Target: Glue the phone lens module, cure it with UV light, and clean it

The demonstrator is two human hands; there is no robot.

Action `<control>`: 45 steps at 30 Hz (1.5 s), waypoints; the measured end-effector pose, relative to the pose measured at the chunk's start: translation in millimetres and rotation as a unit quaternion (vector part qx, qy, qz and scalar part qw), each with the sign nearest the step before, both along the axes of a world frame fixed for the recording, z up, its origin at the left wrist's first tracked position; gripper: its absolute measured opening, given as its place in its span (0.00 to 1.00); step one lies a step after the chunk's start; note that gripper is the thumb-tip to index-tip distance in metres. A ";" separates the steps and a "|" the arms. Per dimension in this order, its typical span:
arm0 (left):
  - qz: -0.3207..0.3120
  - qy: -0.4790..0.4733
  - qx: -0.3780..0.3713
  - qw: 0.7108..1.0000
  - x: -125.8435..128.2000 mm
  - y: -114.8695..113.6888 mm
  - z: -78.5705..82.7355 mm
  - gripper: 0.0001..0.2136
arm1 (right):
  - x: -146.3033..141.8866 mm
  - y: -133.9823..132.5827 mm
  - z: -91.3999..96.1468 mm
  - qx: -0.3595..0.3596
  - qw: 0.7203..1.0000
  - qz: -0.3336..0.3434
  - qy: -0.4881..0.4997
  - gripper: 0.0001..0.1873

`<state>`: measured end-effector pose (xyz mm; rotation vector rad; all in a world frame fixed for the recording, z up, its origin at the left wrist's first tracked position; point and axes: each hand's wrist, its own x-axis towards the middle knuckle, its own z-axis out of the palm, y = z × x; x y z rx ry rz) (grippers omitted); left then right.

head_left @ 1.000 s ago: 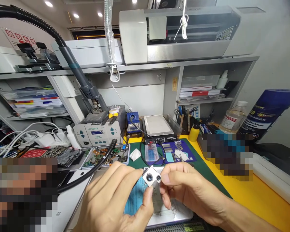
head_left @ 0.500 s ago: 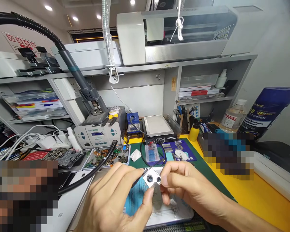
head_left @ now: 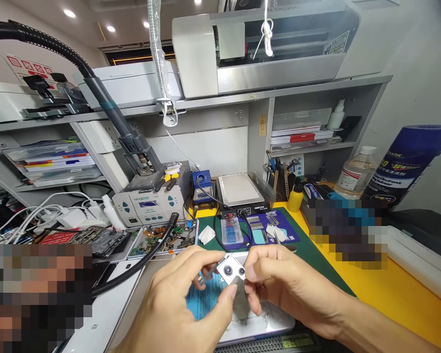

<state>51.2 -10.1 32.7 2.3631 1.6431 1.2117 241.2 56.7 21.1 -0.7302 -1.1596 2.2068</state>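
The left hand (head_left: 180, 306) and right hand (head_left: 288, 289) are pinching a small silver twin-lens metal plate (head_left: 231, 271), fingers (head_left: 257, 272) closed on its edges, apparently inspecting it.

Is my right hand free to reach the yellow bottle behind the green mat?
Probably not yet: the right hand is pinching the small metal camera part with the left hand. The way over the green mat to the yellow bottle looks open once it lets go.
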 end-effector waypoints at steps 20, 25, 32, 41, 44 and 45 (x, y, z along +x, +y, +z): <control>0.033 -0.351 -0.318 0.880 5.8 5.8 8.0 0.16 | 3.9 6.7 -5.4 -0.075 0.995 0.048 0.043 0.09; 0.009 -0.377 -0.350 0.857 -0.1 6.8 4.9 0.18 | 3.9 6.5 -3.6 -0.080 0.995 0.053 0.042 0.08; -0.013 -0.371 -0.401 0.837 -3.6 9.1 9.2 0.20 | 3.3 5.9 -2.8 -0.082 0.995 0.052 0.036 0.10; -0.002 -0.399 -0.376 0.836 -3.0 9.7 3.6 0.20 | 3.3 3.2 2.4 0.021 1.000 -0.002 -0.022 0.15; -0.019 -0.422 -0.382 0.822 -3.8 11.1 2.9 0.19 | 4.7 -2.0 6.8 0.163 0.981 -0.071 -0.076 0.14; -0.032 -0.437 -0.392 0.809 -4.0 11.9 2.9 0.19 | 5.3 -4.0 7.7 0.205 0.970 -0.094 -0.093 0.13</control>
